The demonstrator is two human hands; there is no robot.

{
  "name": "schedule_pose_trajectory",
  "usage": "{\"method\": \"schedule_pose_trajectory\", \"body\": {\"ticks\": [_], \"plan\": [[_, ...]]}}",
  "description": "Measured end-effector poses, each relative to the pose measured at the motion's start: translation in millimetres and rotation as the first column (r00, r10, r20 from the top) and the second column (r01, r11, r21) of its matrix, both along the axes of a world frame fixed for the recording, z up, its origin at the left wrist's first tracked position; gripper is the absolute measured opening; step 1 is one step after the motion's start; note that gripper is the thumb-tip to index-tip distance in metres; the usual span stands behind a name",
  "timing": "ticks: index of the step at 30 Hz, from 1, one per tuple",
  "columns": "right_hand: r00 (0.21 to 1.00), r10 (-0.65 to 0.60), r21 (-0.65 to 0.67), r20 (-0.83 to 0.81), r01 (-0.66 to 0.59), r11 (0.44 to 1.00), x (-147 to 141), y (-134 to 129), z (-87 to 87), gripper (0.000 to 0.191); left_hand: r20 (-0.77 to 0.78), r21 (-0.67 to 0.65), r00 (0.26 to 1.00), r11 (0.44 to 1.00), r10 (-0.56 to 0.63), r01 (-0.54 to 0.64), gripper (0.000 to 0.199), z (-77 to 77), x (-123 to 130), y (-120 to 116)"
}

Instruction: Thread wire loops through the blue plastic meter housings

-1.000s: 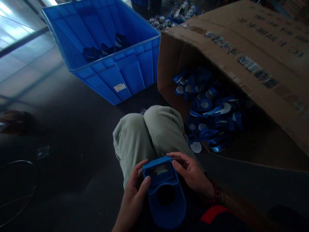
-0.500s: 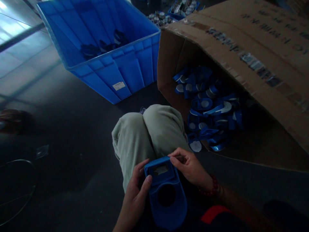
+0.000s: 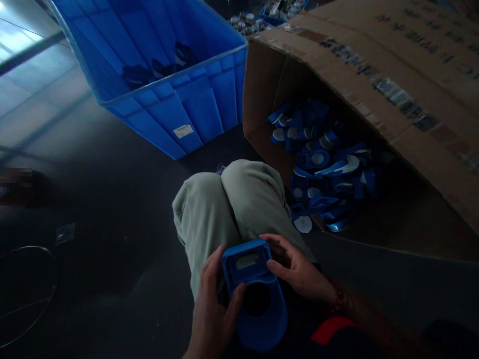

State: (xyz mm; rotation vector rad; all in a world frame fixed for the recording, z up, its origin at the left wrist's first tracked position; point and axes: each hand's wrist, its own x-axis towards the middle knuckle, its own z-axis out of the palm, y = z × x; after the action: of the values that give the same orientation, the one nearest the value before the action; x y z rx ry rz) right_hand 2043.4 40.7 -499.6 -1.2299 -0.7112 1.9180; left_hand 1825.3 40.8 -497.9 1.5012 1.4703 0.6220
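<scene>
A: Where is the blue case (image 3: 262,329)?

B: Over the lap, just behind the knees (image 3: 250,189), its window end pointing away from the body. Whether it rests there, I can't tell.

A: And the fingers?

B: Both sets are grasping it. The left hand (image 3: 214,306) wraps the left edge, thumb beside the round hole; the right hand (image 3: 299,271) grips near the far right corner.

A: Which step is this?

B: Handling the case between two hands, I'd judge.

A: What does the next move call for?

B: One steady hold before the other loosens. Reaching the blue bin (image 3: 205,107) ahead or cardboard box (image 3: 348,25) on the right would mean clearing the knees.
</scene>
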Motion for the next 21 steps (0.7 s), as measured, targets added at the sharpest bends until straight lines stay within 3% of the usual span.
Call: {"method": "schedule_pose_trajectory", "body": {"ticks": [1, 3, 4, 6, 10, 13, 16, 17, 19, 21], "plan": [[1.000, -0.003, -0.003, -0.009, 0.003, 1.000, -1, -1, -0.9, 0.050, -0.123, 0.194, 0.992, 0.979, -0.039, 0.062, 0.060, 0.3, 0, 0], [1.000, 0.008, 0.002, 0.009, -0.008, 1.000, -3, -4, -2.8, 0.048, -0.330, 0.434, 0.933, 0.855, -0.141, 0.283, 0.045, 2.7, 2, 2], [0.999, 0.017, 0.012, 0.031, -0.017, 1.000, -3, -5, -3.6, 0.047, -0.405, 0.477, 0.895, 0.793, -0.186, 0.380, 0.035, 4.3, 4, 4], [0.997, 0.031, 0.043, 0.077, -0.034, 0.999, -3, -6, -4.7, 0.045, -0.491, 0.476, 0.834, 0.725, -0.251, 0.498, 0.019, 7.1, 7, 8], [0.993, 0.041, 0.085, 0.107, -0.050, 0.995, -6, -10, -4.7, 0.052, -0.530, 0.487, 0.814, 0.701, -0.237, 0.521, 0.010, 7.6, 10, 10], [0.992, 0.054, 0.088, 0.115, -0.064, 0.994, -10, -11, -5.2, 0.068, -0.530, 0.487, 0.819, 0.712, -0.219, 0.506, 0.010, 6.6, 10, 9], [0.992, 0.032, 0.079, 0.118, -0.042, 0.996, -13, -13, -7.7, 0.072, -0.474, 0.445, 0.848, 0.767, -0.238, 0.463, 0.020, 7.3, 9, 6], [0.993, 0.022, 0.075, 0.117, -0.031, 0.997, -13, -13, -8.6, 0.071, -0.423, 0.428, 0.879, 0.807, -0.220, 0.407, 0.027, 7.6, 9, 4], [0.991, 0.011, 0.076, 0.135, -0.022, 0.997, -13, -13, -10.1, 0.071, -0.270, 0.350, 0.959, 0.918, -0.089, 0.184, 0.036, 7.7, 8, -2], [0.984, 0.013, 0.088, 0.177, -0.029, 0.996, -13, -14, -10.6, 0.072, -0.068, 0.124, 0.993, 0.988, 0.096, -0.087, 0.040, 6.5, 7, -7]]}}
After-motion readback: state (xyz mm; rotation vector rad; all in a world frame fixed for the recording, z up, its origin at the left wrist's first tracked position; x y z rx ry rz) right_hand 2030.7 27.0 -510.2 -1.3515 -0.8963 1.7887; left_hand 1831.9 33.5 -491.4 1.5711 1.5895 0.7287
